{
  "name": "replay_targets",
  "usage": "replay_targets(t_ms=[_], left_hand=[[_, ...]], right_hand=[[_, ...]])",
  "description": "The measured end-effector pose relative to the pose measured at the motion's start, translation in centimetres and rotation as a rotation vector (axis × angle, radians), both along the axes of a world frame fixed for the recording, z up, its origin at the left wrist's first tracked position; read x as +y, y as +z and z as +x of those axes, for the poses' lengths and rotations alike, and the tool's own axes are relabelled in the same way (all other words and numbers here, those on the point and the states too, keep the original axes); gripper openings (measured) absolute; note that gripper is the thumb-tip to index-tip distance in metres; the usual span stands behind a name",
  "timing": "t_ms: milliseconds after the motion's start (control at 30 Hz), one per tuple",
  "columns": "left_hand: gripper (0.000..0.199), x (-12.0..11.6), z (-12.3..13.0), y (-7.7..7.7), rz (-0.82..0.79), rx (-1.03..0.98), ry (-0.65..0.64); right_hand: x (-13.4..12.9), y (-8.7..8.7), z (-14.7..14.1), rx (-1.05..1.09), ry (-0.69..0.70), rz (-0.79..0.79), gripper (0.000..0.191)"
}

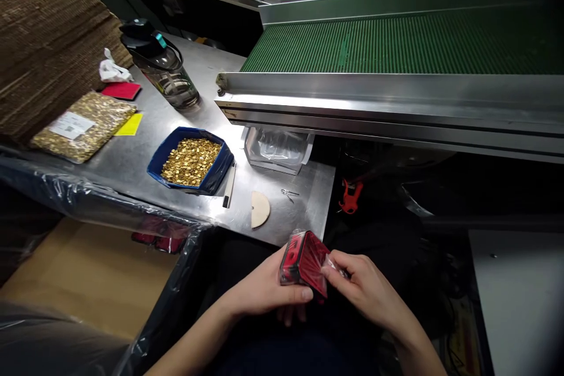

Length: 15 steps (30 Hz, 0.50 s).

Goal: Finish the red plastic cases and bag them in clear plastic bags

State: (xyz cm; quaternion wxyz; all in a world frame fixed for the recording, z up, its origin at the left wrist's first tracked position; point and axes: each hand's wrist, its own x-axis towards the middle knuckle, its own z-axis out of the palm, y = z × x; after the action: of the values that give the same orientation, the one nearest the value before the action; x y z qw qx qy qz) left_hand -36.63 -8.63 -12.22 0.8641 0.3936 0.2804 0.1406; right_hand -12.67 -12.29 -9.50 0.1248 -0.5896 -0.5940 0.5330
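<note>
Over my lap, my left hand (275, 288) is wrapped round a red and black boxy item (304, 261) covered in clear plastic film. Its exact kind I cannot make out. My right hand (359, 282) pinches a gathered bit of the clear plastic wrap (329, 264) at the item's right side, thumb and forefinger pressed together. On the metal table just beyond lie a half-round beige disc (261, 210) and a small pair of silver tweezer-like pieces (289, 193).
A blue bin (154, 167) of small gold pieces, a bottle (170, 73) and a bag of gold pieces (88, 123) stand on the table. A green conveyor (396, 44) crosses the upper right. A plastic-lined carton (97, 270) sits at left, with red wrapped items inside.
</note>
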Motion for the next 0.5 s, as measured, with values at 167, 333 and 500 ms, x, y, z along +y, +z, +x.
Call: replay_targets(t_ms=[167, 333, 500], left_hand=[[0.077, 0.9, 0.6, 0.6, 0.495, 0.302, 0.192], [0.038, 1.5, 2.1, -0.9, 0.511, 0.232, 0.306], [0.045, 0.8, 3.3, -1.3, 0.237, 0.024, 0.344]], right_hand=[[-0.5, 0.5, -0.9, 0.088, 0.066, -0.09, 0.035], [-1.4, 0.4, -2.1, 0.36, 0.131, -0.208, 0.036], [-2.3, -0.2, -1.9, 0.679, -0.103, -0.194, 0.04]])
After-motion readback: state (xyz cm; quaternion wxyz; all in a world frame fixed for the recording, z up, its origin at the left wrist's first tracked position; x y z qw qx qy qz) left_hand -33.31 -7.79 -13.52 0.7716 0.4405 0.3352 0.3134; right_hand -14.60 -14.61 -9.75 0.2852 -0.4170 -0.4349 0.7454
